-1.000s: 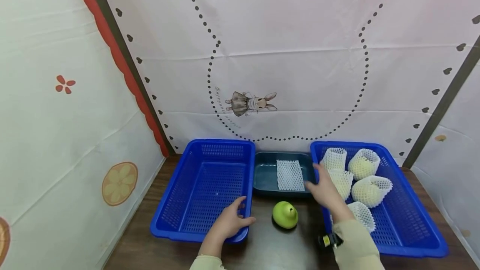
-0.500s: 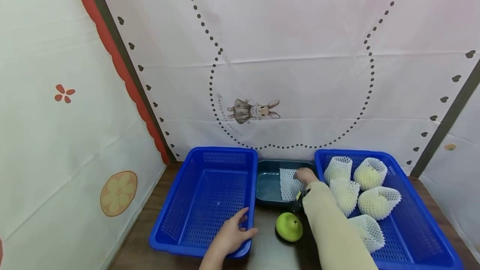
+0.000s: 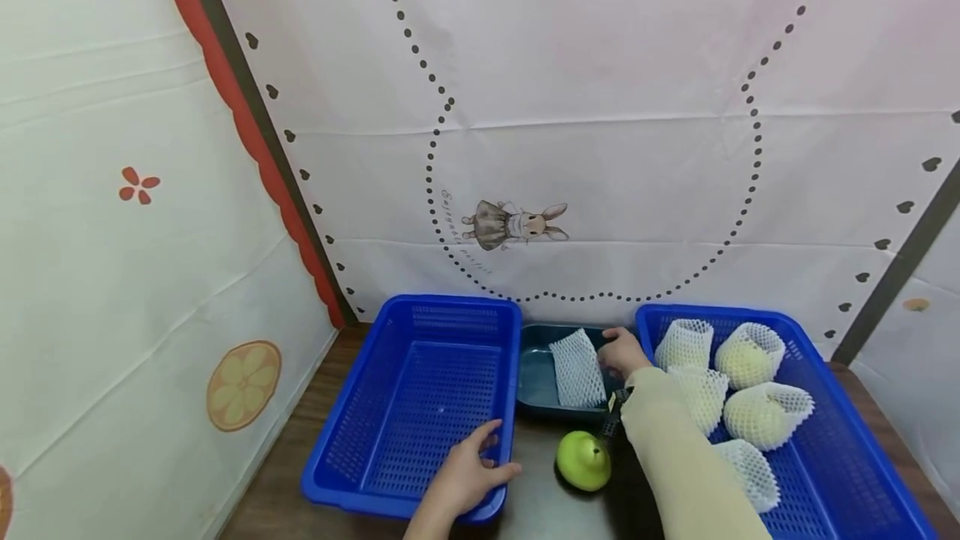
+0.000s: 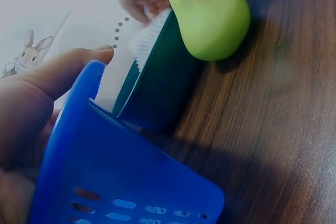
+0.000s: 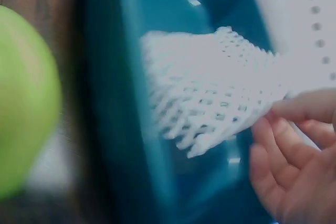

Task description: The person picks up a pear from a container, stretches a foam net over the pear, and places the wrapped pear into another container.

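My left hand (image 3: 463, 477) holds the right rim of the left blue basket (image 3: 412, 509), its thumb over the edge and its fingers on the inner side. My right hand (image 3: 624, 354) pinches one edge of a white foam net sleeve (image 3: 579, 369) between thumb and fingertips (image 5: 265, 135). The flat sleeve (image 5: 205, 87) is slightly lifted and tilted in the dark teal tray (image 3: 536, 386). A green pear (image 3: 583, 461) sits on the table in front of the tray, between the hands, touched by neither; its stem shows in the left wrist view.
At the right, another blue basket (image 3: 832, 440) contains several pale fruits in foam net sleeves (image 3: 757, 417). A patterned white cloth (image 3: 600, 148) hangs behind the baskets and tray. The tabletop (image 4: 294, 129) is brown wood.
My right hand has moved from beside the right basket's rim into the tray and taken hold of the foam net sleeve, which is now tilted. The left hand stays at the basket rim.
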The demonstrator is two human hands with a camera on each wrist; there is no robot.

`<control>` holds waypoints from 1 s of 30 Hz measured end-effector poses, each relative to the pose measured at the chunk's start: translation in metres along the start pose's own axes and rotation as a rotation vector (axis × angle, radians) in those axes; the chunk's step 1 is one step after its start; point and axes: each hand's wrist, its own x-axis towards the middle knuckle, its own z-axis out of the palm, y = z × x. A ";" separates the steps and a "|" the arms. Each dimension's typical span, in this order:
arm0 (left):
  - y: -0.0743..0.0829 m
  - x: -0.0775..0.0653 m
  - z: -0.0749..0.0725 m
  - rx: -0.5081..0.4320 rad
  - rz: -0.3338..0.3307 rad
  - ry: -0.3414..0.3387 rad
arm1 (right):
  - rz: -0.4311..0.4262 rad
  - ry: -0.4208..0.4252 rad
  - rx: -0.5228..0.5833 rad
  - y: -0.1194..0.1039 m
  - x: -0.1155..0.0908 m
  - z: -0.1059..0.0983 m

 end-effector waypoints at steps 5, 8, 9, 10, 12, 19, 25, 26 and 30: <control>0.010 -0.005 -0.001 0.071 0.007 0.105 | -0.078 -0.096 0.094 -0.024 -0.016 -0.014; 0.029 -0.004 -0.001 0.022 0.082 0.277 | -0.147 -0.142 0.189 -0.036 -0.037 -0.021; 0.037 -0.001 -0.001 -0.028 0.124 0.322 | -0.170 -0.154 0.218 -0.040 -0.046 -0.022; 0.045 0.002 -0.001 -0.086 0.162 0.338 | -0.196 -0.170 0.252 -0.043 -0.055 -0.023; 0.060 0.010 0.001 -0.230 0.196 0.282 | -0.250 -0.199 0.318 -0.048 -0.073 -0.021; 0.090 0.031 0.018 -0.605 0.215 0.072 | -0.387 -0.156 0.342 -0.039 -0.107 0.006; 0.091 0.032 0.030 -0.602 0.254 -0.039 | -0.323 -0.085 0.252 -0.021 -0.111 0.020; 0.089 0.032 0.030 -0.602 0.254 -0.049 | -0.312 -0.084 0.251 -0.018 -0.111 0.019; 0.081 0.028 0.021 -0.547 0.229 0.045 | -0.286 -0.041 0.314 -0.010 -0.114 0.008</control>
